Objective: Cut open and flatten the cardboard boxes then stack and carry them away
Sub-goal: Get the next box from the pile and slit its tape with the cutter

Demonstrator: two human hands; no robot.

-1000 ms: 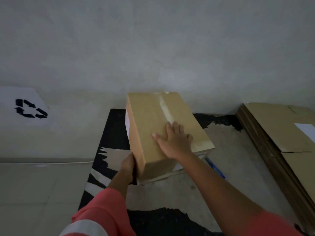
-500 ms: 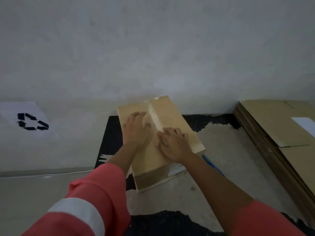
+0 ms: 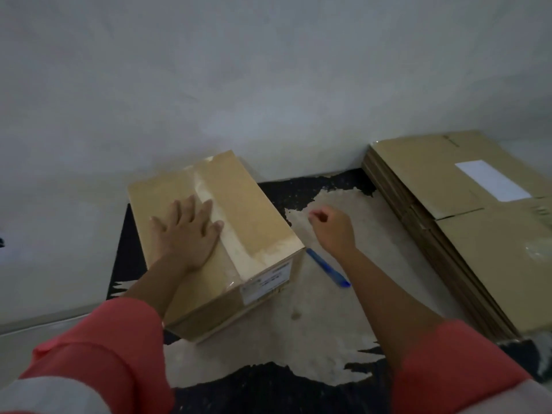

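- left hand [image 3: 186, 231] flat on the taped cardboard box [image 3: 254, 222], fingers straight, spread;
- right hand [image 3: 333, 230] beside the box, near the blue cutter [image 3: 328, 268], fingers curled, grasping nothing

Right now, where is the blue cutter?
In the head view, the blue cutter lies on the floor, just right of the taped box's near corner and just below the right hand.

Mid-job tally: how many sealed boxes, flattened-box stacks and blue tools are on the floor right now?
Sealed cardboard box: 1
Stack of flattened boxes: 1 (number of sheets unclear)
Blue tool: 1
Total: 3
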